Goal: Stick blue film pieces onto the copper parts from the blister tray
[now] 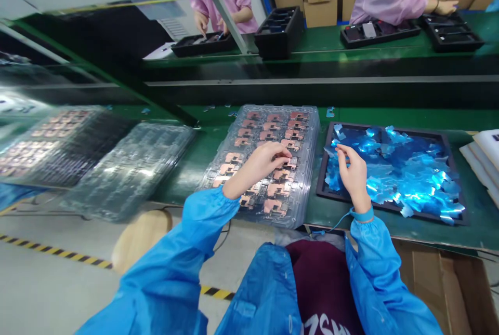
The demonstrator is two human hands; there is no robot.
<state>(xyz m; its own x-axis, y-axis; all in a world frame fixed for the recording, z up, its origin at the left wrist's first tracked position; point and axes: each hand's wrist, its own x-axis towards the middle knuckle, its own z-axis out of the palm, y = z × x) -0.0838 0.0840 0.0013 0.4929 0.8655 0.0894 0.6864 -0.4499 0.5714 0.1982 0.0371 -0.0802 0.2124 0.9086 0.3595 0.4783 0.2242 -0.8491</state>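
A clear plastic tray (312, 169) holds rows of small copper-coloured circuit boards (277, 189). My left hand (265, 161) reaches over it, thumb and fingers closed at a circuit board (289, 162) in the right-hand column. My right hand (353, 171) is over the left side of a black tray (390, 127) strewn with small pieces of shiny blue film (417, 176). Its thumb and forefinger are pinched together beside some film; what lies between them is too small to make out. A blue wrist strap (363, 215) with a cord circles my right wrist.
Left of me are a stack of clear trays with boards (58, 143) and a stack of clear trays (136, 163). White foam-like sheets (487, 153) lie far right. A green post (156, 93) slants down to the bench. Opposite, two people in pink handle black trays (378, 34).
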